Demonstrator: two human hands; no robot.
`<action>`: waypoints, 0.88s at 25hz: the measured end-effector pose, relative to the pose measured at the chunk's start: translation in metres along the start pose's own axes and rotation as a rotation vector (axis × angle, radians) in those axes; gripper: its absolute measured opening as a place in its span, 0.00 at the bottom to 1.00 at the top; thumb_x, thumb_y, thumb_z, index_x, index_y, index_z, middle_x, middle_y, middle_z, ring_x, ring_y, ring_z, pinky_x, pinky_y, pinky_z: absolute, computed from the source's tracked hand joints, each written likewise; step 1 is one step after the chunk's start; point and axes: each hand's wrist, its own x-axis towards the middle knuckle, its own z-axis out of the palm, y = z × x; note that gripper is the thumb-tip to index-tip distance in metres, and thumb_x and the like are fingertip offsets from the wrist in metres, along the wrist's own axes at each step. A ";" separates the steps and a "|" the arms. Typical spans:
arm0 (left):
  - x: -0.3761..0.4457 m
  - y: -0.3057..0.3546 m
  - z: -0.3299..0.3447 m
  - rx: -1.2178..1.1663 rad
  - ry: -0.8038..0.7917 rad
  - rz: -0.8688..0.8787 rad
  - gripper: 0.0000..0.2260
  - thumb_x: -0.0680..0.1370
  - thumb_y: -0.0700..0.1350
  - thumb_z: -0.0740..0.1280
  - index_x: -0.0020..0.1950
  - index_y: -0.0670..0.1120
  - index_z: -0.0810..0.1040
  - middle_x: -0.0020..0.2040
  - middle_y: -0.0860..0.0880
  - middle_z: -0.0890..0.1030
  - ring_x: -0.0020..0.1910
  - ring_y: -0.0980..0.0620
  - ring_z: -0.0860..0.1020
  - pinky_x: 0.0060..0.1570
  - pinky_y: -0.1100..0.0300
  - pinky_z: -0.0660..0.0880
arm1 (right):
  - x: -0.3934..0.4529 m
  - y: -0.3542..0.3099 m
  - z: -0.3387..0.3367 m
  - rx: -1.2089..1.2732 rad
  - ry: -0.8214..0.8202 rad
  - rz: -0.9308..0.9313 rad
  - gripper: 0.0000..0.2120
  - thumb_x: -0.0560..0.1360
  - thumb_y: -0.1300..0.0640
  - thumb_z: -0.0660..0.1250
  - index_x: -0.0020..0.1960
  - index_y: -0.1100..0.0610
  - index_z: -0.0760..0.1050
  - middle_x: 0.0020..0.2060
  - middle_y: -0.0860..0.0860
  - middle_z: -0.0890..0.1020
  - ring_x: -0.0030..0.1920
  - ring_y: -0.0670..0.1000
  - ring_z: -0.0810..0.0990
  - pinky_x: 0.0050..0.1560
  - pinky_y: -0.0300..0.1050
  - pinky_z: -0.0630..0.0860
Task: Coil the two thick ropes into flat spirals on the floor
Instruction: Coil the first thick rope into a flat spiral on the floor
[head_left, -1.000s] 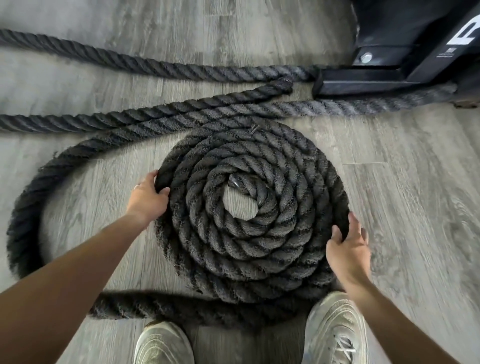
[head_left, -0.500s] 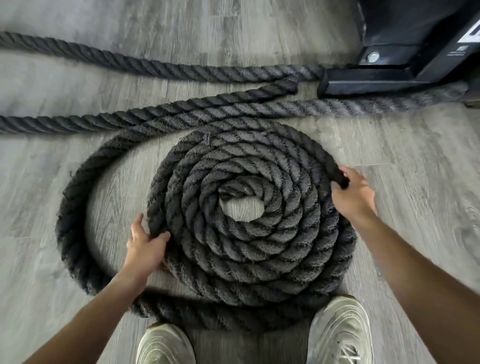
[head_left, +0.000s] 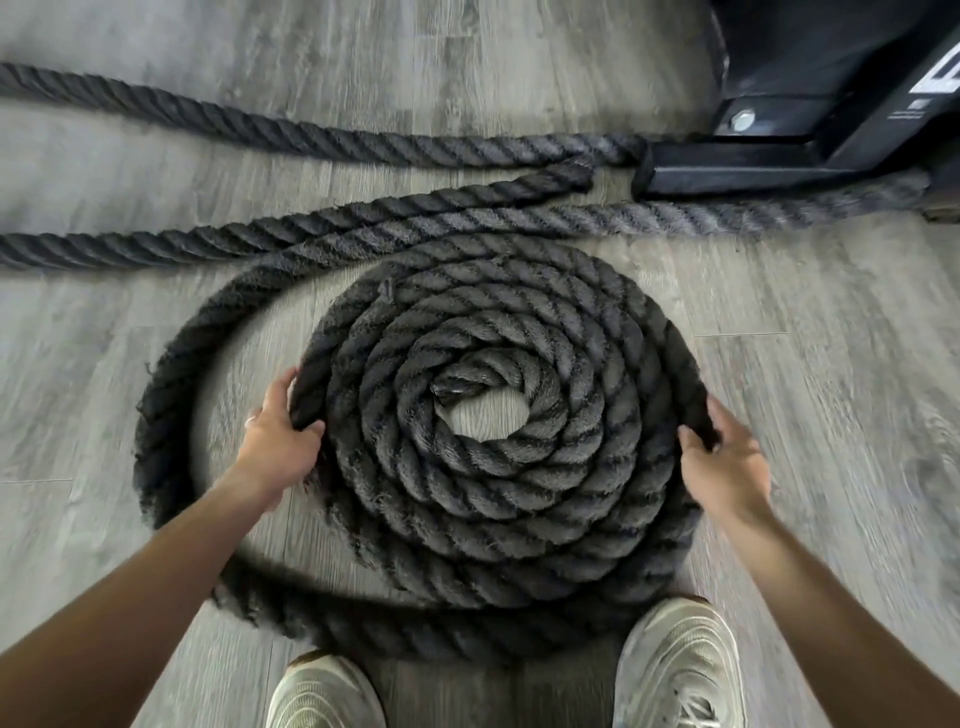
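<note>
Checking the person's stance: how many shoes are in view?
2. The left shoe is at the bottom edge, below the rope coil; the right shoe sits against the coil's lower right edge.

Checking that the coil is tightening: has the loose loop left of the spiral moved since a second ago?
Yes. The loose loop has drawn in rightward toward the spiral, judged against the floor planks.

Clearances around your spiral (head_left: 498, 415):
- Left: crescent of bare floor (head_left: 228, 415) inside the loose outer loop (head_left: 156, 415); your left hand (head_left: 278, 444) fits there.
- Right: open floor past your right hand (head_left: 727, 467).
- Far side: straight rope runs (head_left: 363, 145) and black equipment base (head_left: 779, 161) block you.
- Near side: your shoes (head_left: 675, 670) crowd the loop.
</note>
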 end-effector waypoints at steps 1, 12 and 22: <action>-0.012 -0.007 0.001 -0.041 -0.028 -0.052 0.36 0.81 0.41 0.68 0.75 0.72 0.54 0.70 0.35 0.70 0.60 0.31 0.77 0.54 0.38 0.81 | 0.021 -0.010 -0.003 0.018 -0.002 -0.013 0.25 0.79 0.51 0.67 0.75 0.45 0.66 0.70 0.53 0.75 0.53 0.54 0.83 0.46 0.44 0.80; -0.020 -0.007 -0.002 0.009 0.044 -0.086 0.39 0.78 0.44 0.70 0.78 0.68 0.50 0.76 0.42 0.60 0.64 0.39 0.73 0.58 0.44 0.78 | -0.002 0.001 -0.002 0.128 0.000 0.025 0.27 0.78 0.52 0.68 0.74 0.42 0.63 0.67 0.53 0.74 0.55 0.57 0.80 0.50 0.55 0.81; -0.011 0.035 -0.009 0.633 -0.058 0.088 0.40 0.80 0.43 0.68 0.83 0.59 0.46 0.50 0.41 0.82 0.33 0.49 0.77 0.37 0.56 0.77 | -0.010 0.015 -0.001 0.121 0.064 0.041 0.28 0.77 0.56 0.70 0.74 0.45 0.68 0.70 0.53 0.74 0.46 0.42 0.82 0.40 0.36 0.78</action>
